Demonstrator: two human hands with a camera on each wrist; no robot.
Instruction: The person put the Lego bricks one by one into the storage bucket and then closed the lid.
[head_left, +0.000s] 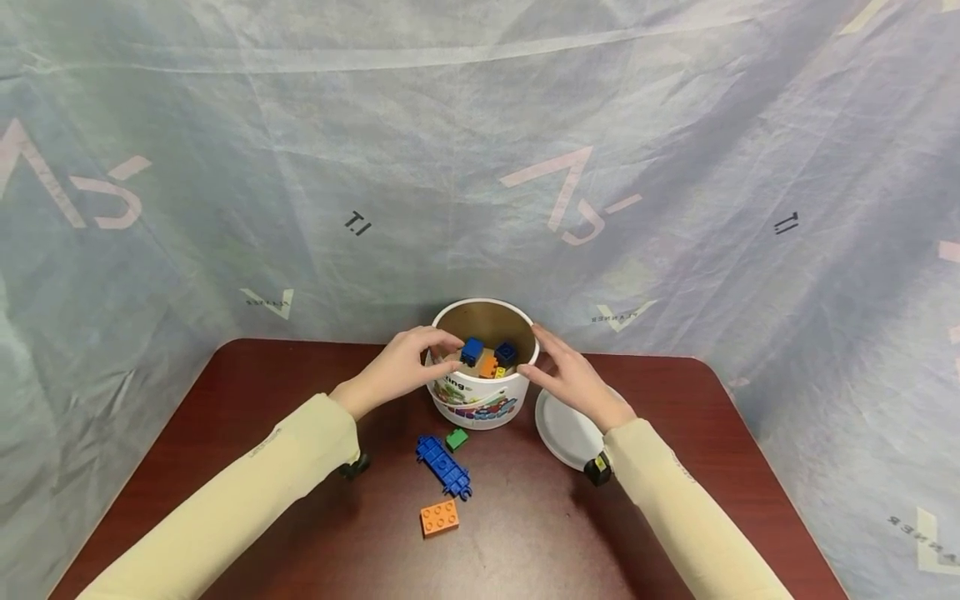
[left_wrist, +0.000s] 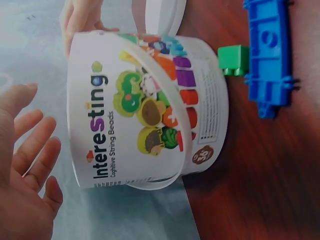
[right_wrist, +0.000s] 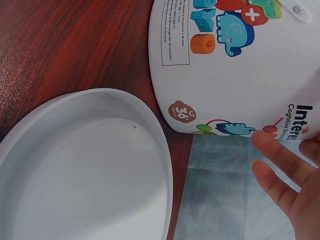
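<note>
A white bucket (head_left: 480,414) with "Interesting" printed on its side stands upright at the back of the table. Inside it lie a blue block (head_left: 472,351), a dark blue block (head_left: 506,353), an orange block (head_left: 488,367) and a small yellow piece (head_left: 500,372). My left hand (head_left: 408,360) reaches over the left rim, fingertips near the blue block; the left wrist view shows its fingers (left_wrist: 42,155) spread and holding nothing. At the right rim is my right hand (head_left: 564,375), thumb by the front edge. Its fingers (right_wrist: 285,160) lie extended along the bucket's outer wall.
In front of the bucket lie a green block (head_left: 457,439), a long blue wheel-base piece (head_left: 444,467) and an orange brick (head_left: 439,518). A round white lid (head_left: 558,429) rests to the right, under the right forearm. A grey cloth (head_left: 480,167) hangs behind the table.
</note>
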